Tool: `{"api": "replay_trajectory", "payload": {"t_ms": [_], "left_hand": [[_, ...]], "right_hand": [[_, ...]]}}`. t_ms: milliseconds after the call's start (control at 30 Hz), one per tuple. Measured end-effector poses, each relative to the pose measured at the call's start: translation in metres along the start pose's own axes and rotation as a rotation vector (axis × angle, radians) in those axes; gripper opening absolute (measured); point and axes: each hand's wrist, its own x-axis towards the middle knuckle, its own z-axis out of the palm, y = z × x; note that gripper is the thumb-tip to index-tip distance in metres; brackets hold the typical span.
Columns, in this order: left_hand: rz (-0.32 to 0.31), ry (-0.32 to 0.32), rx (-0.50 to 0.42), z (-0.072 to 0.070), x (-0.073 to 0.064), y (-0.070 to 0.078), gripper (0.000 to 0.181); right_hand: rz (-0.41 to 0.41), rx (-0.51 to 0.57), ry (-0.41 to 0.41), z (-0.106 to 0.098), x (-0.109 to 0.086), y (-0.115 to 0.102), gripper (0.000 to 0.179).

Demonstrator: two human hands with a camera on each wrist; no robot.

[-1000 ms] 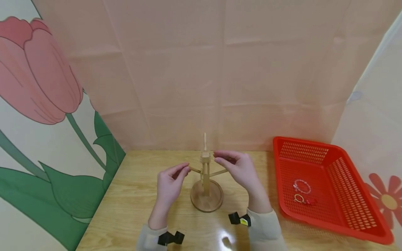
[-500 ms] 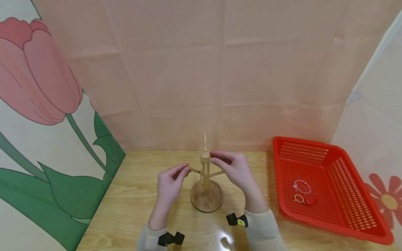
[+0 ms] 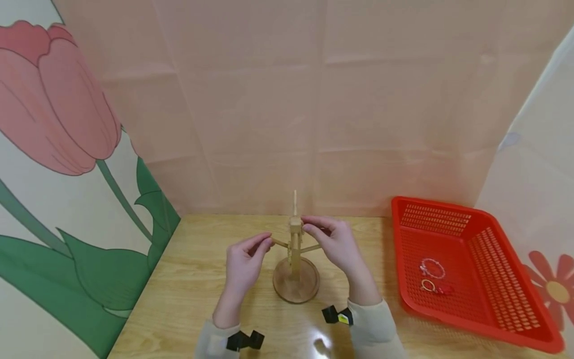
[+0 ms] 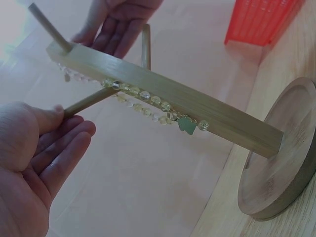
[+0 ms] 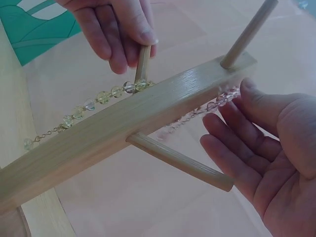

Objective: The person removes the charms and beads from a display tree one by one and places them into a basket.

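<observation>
A wooden jewelry stand (image 3: 295, 254) with a round base stands upright on the table, pegs sticking out from its post. My left hand (image 3: 242, 264) pinches the tip of the left peg (image 4: 91, 102) between thumb and fingers. From that peg hangs a bracelet of yellow-green and clear beads (image 4: 148, 96) with a green charm (image 4: 186, 125). Close to the top of the post, my right hand (image 3: 334, 244) pinches a bracelet of clear pink beads (image 5: 217, 104). Part of this bracelet is hidden behind the post. The right peg (image 5: 180, 160) carries nothing.
At the right of the table lies a red plastic basket (image 3: 471, 323). Inside it are a pink beaded bracelet (image 3: 433, 268) and a gold-coloured ring with a red piece (image 3: 428, 285). A pink cloth (image 3: 251, 149) hangs behind the table.
My right hand has shifted left, closer to the post, with the pink bracelet. The left hand stays at its peg. The head view has tilted slightly.
</observation>
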Motion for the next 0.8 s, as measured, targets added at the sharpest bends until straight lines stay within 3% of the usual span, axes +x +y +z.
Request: {"api": "replay_trajectory", "payload": {"t_ms": [333,600,800], "left_hand": [[-0.004,-0.009,0.003,-0.001,0.000,-0.001,0.013],[-0.018,-0.016,0.002,0.000,0.000,-0.001,0.015],[0.013,-0.009,0.005,0.000,0.000,-0.001,0.014]], "right_hand": [[-0.004,0.037,0.022,0.005,-0.004,0.005,0.020],[-0.038,0.085,0.133,0.016,-0.013,0.005,0.015],[-0.086,0.048,0.184,0.019,-0.014,0.001,0.012]]}}
